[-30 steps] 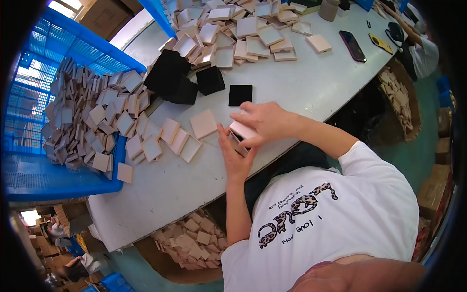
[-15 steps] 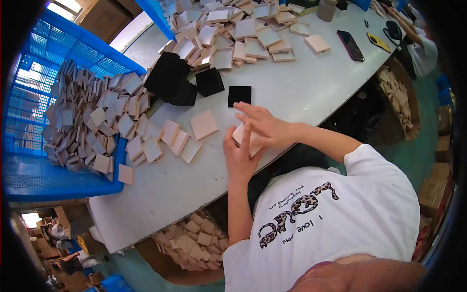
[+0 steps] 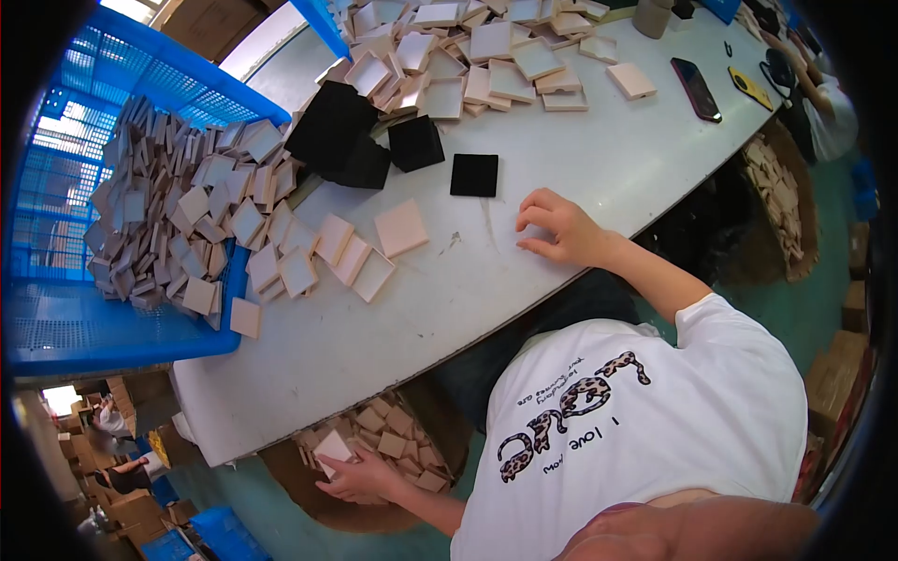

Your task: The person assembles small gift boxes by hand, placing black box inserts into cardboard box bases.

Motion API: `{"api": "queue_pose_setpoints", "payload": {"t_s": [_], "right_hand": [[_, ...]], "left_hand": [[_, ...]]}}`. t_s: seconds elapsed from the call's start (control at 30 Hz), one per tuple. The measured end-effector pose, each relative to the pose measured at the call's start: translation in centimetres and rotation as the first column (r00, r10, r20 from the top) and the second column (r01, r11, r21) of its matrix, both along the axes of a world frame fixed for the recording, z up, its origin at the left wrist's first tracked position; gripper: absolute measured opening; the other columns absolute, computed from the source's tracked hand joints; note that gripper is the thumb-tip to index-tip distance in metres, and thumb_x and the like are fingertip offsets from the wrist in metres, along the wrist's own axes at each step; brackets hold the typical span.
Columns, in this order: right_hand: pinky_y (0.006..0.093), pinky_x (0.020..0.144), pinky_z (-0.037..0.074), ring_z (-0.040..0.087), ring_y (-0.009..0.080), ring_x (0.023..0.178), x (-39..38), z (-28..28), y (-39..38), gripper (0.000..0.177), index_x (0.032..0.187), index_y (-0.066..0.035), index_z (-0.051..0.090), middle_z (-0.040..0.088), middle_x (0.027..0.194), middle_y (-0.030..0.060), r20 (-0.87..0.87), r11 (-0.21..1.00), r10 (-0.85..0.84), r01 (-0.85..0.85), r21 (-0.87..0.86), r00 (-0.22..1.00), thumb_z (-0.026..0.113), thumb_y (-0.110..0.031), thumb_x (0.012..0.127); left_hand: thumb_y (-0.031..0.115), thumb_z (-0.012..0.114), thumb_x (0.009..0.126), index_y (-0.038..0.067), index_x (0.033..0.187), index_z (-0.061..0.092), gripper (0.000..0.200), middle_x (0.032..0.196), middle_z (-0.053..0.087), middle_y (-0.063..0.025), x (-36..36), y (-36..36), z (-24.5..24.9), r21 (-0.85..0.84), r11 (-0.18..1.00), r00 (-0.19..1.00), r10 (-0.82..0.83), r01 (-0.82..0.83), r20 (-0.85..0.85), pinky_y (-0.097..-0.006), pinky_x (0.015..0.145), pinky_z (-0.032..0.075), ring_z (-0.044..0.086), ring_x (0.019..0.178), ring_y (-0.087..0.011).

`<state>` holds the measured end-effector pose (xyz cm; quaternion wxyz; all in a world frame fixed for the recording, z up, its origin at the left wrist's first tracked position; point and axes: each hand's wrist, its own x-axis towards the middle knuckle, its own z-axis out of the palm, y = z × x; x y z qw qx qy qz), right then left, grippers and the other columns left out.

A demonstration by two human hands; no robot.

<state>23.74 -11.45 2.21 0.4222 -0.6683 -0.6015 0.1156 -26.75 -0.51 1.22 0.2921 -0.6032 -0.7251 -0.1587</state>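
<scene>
My left hand (image 3: pixel 360 479) is down below the table edge, holding a small pink square box (image 3: pixel 332 447) over a brown carton (image 3: pixel 309 505) that contains several similar pink boxes. My right hand (image 3: pixel 559 227) rests on the white table (image 3: pixel 599 159), fingers loosely curled and apart, with nothing in it. A black square pad (image 3: pixel 474 175) lies just beyond it, and a pink lid (image 3: pixel 401 227) lies to its left.
A blue crate (image 3: pixel 103 327) spills a heap of pink box parts (image 3: pixel 187 215) onto the table. Black pads (image 3: pixel 341 136) are stacked behind, with more pink trays (image 3: pixel 468 56) at the far end. Two phones (image 3: pixel 697 89) lie at the right. Another person (image 3: pixel 828 103) sits beyond.
Both hands were pressing a pink box together at the table edge. My left hand has since carried it down to the carton under the table; my right hand stayed on the table, now holding nothing.
</scene>
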Motion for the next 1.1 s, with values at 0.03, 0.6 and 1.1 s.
{"api": "queue_pose_setpoints", "payload": {"t_s": [0.03,0.6,1.1], "right_hand": [[0.0393,0.081,0.053,0.062,0.0288,0.098,-0.2,-0.2,0.4,0.018,0.098,-0.008,0.066,0.063,0.103,0.0086,0.037,0.999,0.039,-0.040,0.018,0.999,0.080,-0.013,0.088],[0.0452,0.074,0.053,0.067,0.0342,0.083,6.8,5.4,-14.2,0.011,0.087,-0.005,0.071,0.065,0.089,0.0127,0.493,0.781,-0.346,0.536,-0.320,0.798,0.077,-0.014,0.086],[0.0501,0.102,0.049,0.060,0.0357,0.123,-0.9,-1.4,15.9,0.062,0.142,-0.016,0.061,0.060,0.141,0.0132,0.465,0.978,0.206,-0.201,-0.061,0.861,0.084,-0.028,0.085]], "left_hand": [[0.026,0.084,0.087,0.012,0.133,0.067,0.051,0.142,0.047,-0.0204,-0.2,-0.2,0.6,-0.014,0.987,0.978,0.158,-0.162,-0.137,-0.0577,0.104,0.044,0.051,0.128,-0.0410],[0.010,0.082,0.087,0.007,0.098,0.075,0.014,0.110,0.055,-0.0121,20.3,10.0,-1.5,-0.072,0.508,0.423,-0.620,0.858,0.661,-0.0447,0.094,0.048,0.055,0.104,-0.0328],[0.018,0.084,0.084,0.010,0.116,0.068,0.037,0.155,0.045,-0.0210,22.5,0.6,-1.1,-0.087,0.138,0.159,-0.690,0.987,0.706,-0.0723,0.121,0.021,0.039,0.149,-0.0444]]}}
